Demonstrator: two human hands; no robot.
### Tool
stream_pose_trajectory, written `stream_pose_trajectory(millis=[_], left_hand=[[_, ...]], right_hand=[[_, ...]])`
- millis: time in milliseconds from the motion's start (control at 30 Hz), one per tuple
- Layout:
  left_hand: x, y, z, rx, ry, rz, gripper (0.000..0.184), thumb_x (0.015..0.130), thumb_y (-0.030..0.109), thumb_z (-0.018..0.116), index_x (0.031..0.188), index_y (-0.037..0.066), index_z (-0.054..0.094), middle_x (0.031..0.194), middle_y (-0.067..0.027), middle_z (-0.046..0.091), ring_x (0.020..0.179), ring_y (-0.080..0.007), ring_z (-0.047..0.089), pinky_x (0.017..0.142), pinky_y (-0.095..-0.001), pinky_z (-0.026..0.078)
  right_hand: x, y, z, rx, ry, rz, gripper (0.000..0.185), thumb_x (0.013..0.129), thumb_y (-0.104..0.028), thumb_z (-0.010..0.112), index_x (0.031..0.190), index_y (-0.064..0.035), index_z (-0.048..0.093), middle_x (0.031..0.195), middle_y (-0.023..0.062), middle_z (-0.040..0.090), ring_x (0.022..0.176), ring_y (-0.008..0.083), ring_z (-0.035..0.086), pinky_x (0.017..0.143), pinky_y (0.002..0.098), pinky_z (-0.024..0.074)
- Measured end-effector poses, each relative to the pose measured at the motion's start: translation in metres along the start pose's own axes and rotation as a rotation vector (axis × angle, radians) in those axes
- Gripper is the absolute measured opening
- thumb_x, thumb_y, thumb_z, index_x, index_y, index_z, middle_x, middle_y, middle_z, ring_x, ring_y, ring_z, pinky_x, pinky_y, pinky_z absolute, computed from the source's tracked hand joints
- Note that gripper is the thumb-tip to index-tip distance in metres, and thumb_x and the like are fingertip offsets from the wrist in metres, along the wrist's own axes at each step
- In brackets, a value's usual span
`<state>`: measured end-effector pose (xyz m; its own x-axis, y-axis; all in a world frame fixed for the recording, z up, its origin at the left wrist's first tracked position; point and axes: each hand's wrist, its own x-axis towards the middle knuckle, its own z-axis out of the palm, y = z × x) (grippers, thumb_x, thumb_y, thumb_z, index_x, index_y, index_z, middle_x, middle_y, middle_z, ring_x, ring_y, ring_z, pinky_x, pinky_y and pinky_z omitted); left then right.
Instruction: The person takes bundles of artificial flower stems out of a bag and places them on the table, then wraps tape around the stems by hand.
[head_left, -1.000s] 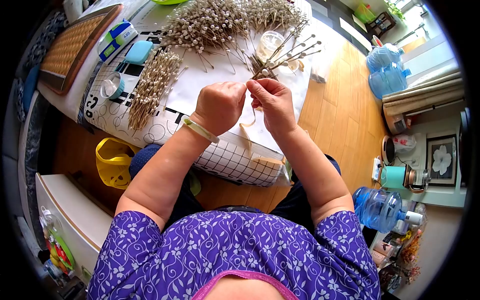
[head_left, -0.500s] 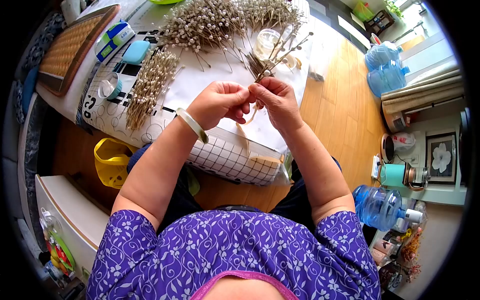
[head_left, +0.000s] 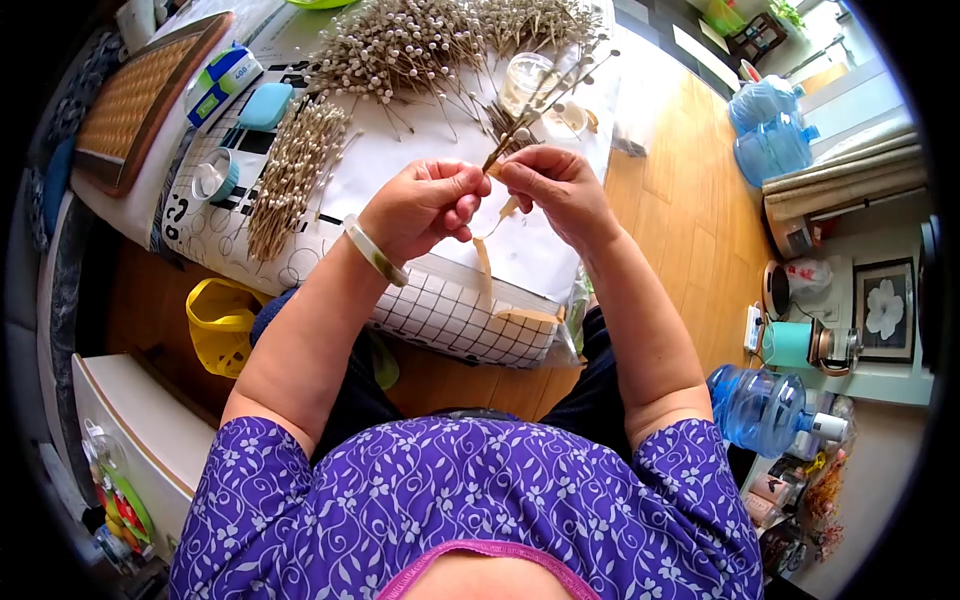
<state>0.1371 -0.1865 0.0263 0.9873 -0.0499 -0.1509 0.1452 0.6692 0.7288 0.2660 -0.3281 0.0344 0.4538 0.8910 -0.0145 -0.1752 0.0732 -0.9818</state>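
My left hand [head_left: 425, 208], with a pale bangle on its wrist, is closed in a pinch around the lower end of a thin dark branch [head_left: 520, 122] that carries small buds. Close beside it, my right hand [head_left: 562, 192] pinches a strip of tan tape [head_left: 484, 268] at the stem. The strip dangles below both hands, twisted partway down. Past my fingers lie a clear round tub [head_left: 528, 80] and a bundle of short brown stems, partly hidden by the branch. A large heap of white-budded stems [head_left: 395, 45] spreads over the back of the table.
A smaller bundle of budded stems [head_left: 292, 180] lies at left, near a small open tub [head_left: 214, 175], a blue case [head_left: 266, 106] and a tissue pack [head_left: 222, 85]. Another tan strip [head_left: 530, 316] rests at the table's front edge. A yellow basket [head_left: 218, 325] stands below left; water bottles [head_left: 765, 412] are at right.
My hands have drawn slightly apart, the right one moving a little to the right. The branch has shifted slightly left, and more of the tape shows between my hands.
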Motion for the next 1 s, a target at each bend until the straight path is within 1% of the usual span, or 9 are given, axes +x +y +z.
stream_pose_trajectory(millis=[67,333,433,467,533,667,733,867,1000], left_hand=[[0.000,-0.002,0.005,0.004,0.101,0.041,0.021,0.089,0.021,0.045,0.083,0.003,0.054,0.054,0.0036,0.045,0.043,-0.0028,0.040,0.044,-0.0187,0.043],[0.003,-0.005,0.009,0.101,0.289,0.132,0.017,0.086,0.016,0.052,0.082,0.001,0.058,0.061,-0.0002,0.054,0.049,-0.0041,0.049,0.049,-0.0203,0.048],[0.006,-0.009,0.012,0.472,0.462,0.298,0.012,0.083,0.009,0.055,0.079,-0.001,0.059,0.063,-0.0023,0.058,0.050,-0.0058,0.052,0.049,-0.0189,0.047],[0.005,-0.011,0.011,0.471,0.462,0.300,0.012,0.083,0.009,0.055,0.079,-0.001,0.059,0.063,-0.0023,0.058,0.050,-0.0058,0.052,0.049,-0.0189,0.047],[0.005,-0.013,0.010,0.785,0.466,0.412,0.012,0.082,0.009,0.056,0.079,-0.002,0.059,0.061,-0.0029,0.058,0.051,-0.0052,0.052,0.049,-0.0177,0.045],[0.005,-0.013,0.013,0.921,0.493,0.491,0.011,0.081,0.008,0.058,0.077,-0.001,0.060,0.061,-0.0031,0.059,0.053,-0.0045,0.053,0.048,-0.0166,0.043],[0.007,-0.016,0.009,0.993,0.489,0.536,0.010,0.081,0.008,0.059,0.076,-0.002,0.060,0.061,-0.0030,0.059,0.054,-0.0046,0.053,0.048,-0.0171,0.043],[0.005,-0.017,0.010,1.183,0.462,0.658,0.009,0.078,0.006,0.061,0.073,-0.002,0.059,0.061,-0.0040,0.059,0.054,-0.0055,0.052,0.048,-0.0190,0.042],[0.006,-0.017,0.012,1.229,0.467,0.714,0.008,0.076,0.004,0.062,0.072,-0.002,0.059,0.060,-0.0066,0.058,0.052,-0.0083,0.052,0.046,-0.0216,0.041]], right_hand=[[0.002,0.003,-0.001,0.033,0.006,-0.016,0.013,0.079,-0.012,0.062,0.083,-0.0003,0.061,0.066,0.0018,0.056,0.054,0.0068,0.046,0.049,0.0192,0.0372],[0.005,0.017,0.009,0.204,0.083,-0.013,0.014,0.079,-0.015,0.061,0.080,-0.0019,0.059,0.063,-0.0013,0.054,0.051,0.0044,0.043,0.047,0.0176,0.0338],[0.003,0.019,0.016,0.228,0.165,0.002,0.013,0.079,-0.015,0.061,0.080,-0.0020,0.059,0.063,-0.0014,0.053,0.051,0.0042,0.043,0.047,0.0174,0.0329],[0.003,0.019,0.017,0.226,0.164,0.002,0.013,0.079,-0.015,0.061,0.080,-0.0020,0.059,0.063,-0.0014,0.053,0.051,0.0042,0.043,0.047,0.0174,0.0329],[0.002,0.019,0.019,0.265,0.189,-0.010,0.011,0.080,-0.013,0.060,0.083,-0.0018,0.059,0.062,-0.0014,0.051,0.053,0.0049,0.043,0.048,0.0183,0.0350],[0.001,0.016,0.023,0.246,0.229,-0.028,0.011,0.078,-0.012,0.062,0.081,-0.0020,0.060,0.062,-0.0016,0.051,0.053,0.0048,0.043,0.047,0.0185,0.0352],[0.001,0.016,0.024,0.198,0.253,-0.042,0.013,0.075,-0.014,0.066,0.076,-0.0021,0.061,0.063,-0.0002,0.056,0.049,0.0040,0.044,0.045,0.0174,0.0346],[0.000,0.016,0.025,0.133,0.301,-0.061,0.014,0.075,-0.015,0.067,0.075,-0.0019,0.061,0.064,0.0008,0.058,0.050,0.0034,0.045,0.045,0.0166,0.0348],[0.000,0.013,0.029,0.046,0.318,-0.062,0.013,0.075,-0.014,0.066,0.075,-0.0012,0.060,0.065,0.0003,0.058,0.053,0.0027,0.047,0.046,0.0162,0.0358]])
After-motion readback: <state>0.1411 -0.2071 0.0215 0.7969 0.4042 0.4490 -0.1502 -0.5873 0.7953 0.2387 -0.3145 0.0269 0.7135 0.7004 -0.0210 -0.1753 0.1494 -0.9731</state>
